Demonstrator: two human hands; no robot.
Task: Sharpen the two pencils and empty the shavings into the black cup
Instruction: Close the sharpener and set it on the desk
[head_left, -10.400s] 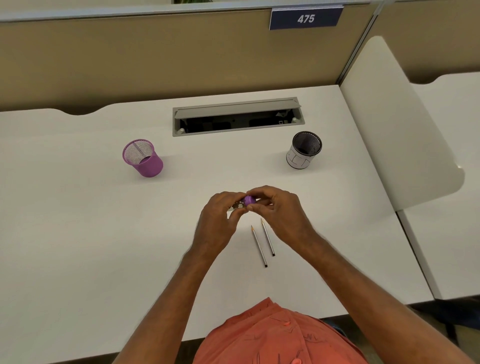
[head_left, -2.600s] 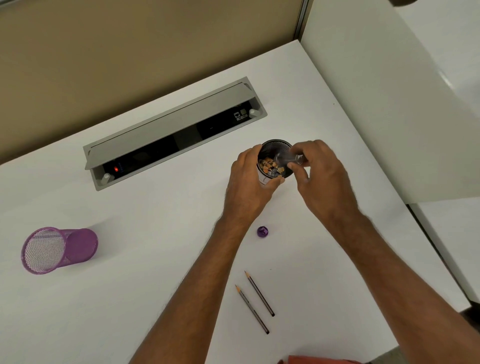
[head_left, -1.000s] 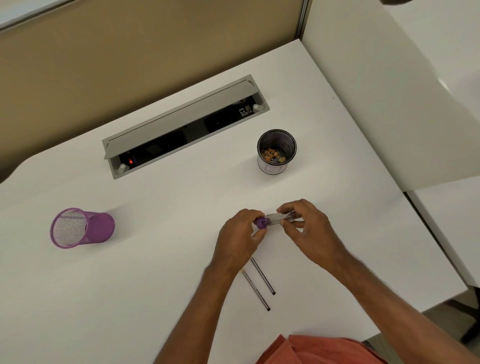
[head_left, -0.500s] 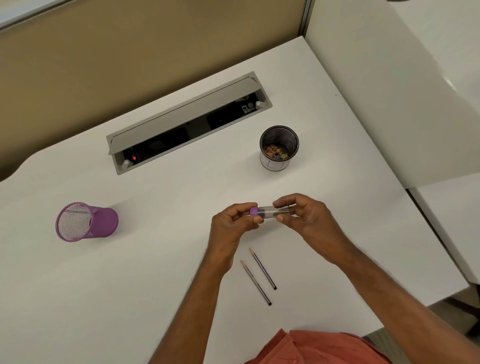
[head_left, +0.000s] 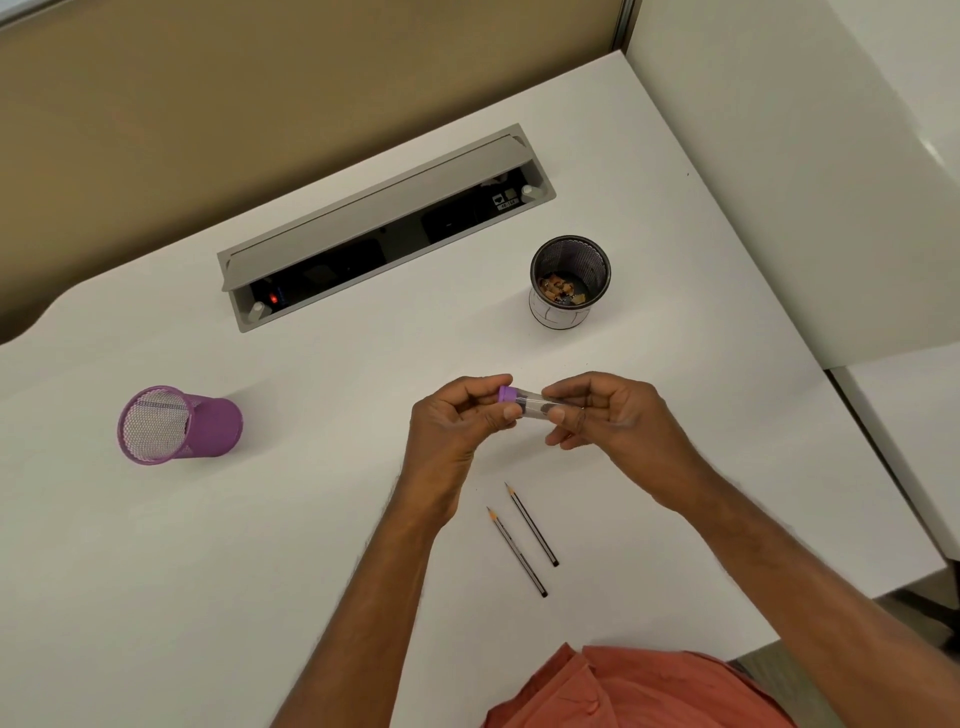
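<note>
Worktop (head_left: 260, 545): white, smooth, with a rounded cut at its far left edge.
Purple mesh cup (head_left: 179, 425): stands on the left part of the worktop, well apart from everything else; its open mouth faces the camera.
Cable tray (head_left: 384, 223): grey, sunk into the worktop near the far edge, its flap lifted; dark inside, with a small red light (head_left: 273, 299) at the left end and a small label at the right end.
Partition (head_left: 234, 104): tan panel behind the worktop.
Side panel (head_left: 805, 171): white, along the right edge of the worktop.
Orange shirt (head_left: 639, 691): at the bottom edge.
</note>
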